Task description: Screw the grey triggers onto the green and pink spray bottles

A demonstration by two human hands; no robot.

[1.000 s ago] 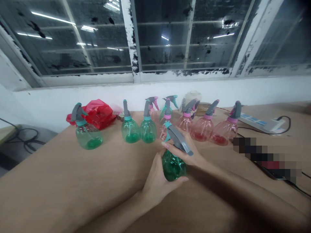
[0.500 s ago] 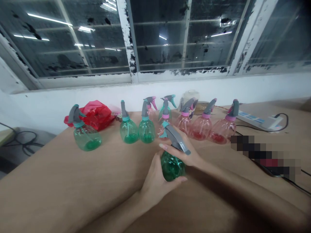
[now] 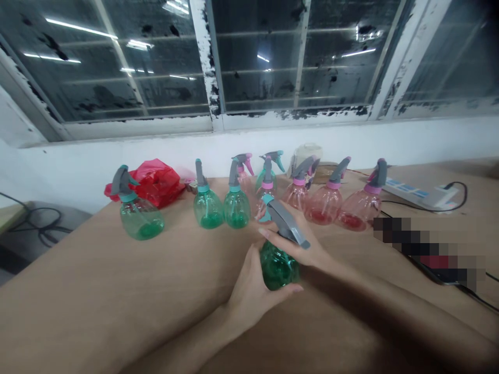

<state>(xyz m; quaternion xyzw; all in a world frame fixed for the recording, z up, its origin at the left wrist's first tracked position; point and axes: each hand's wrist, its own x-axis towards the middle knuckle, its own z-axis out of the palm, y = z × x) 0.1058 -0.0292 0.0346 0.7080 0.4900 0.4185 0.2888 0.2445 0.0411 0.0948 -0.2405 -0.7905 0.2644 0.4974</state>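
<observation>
In the middle of the head view, a green spray bottle (image 3: 277,266) with a grey and teal spray head (image 3: 286,223) is held between both hands, tilted. My left hand (image 3: 253,283) wraps round the bottle's body from the left and below. My right hand (image 3: 302,244) grips it at the neck, just under the spray head, and hides the collar. Behind them stand a pink spray bottle (image 3: 297,196) and another pink spray bottle (image 3: 324,205). To the left are a green spray bottle (image 3: 236,210) and a second green one (image 3: 209,209).
Farther left stand another green spray bottle (image 3: 141,218) and a red plastic bag (image 3: 158,182). A pink bottle (image 3: 360,208) is at right, near a white power strip (image 3: 421,195) with a black cable. A dark phone-like object (image 3: 440,275) lies front right, partly blurred out. Windows line the wall behind.
Both hands keep their hold on the green spray bottle. The whole view has shifted slightly; the bottles on the table stand as before.
</observation>
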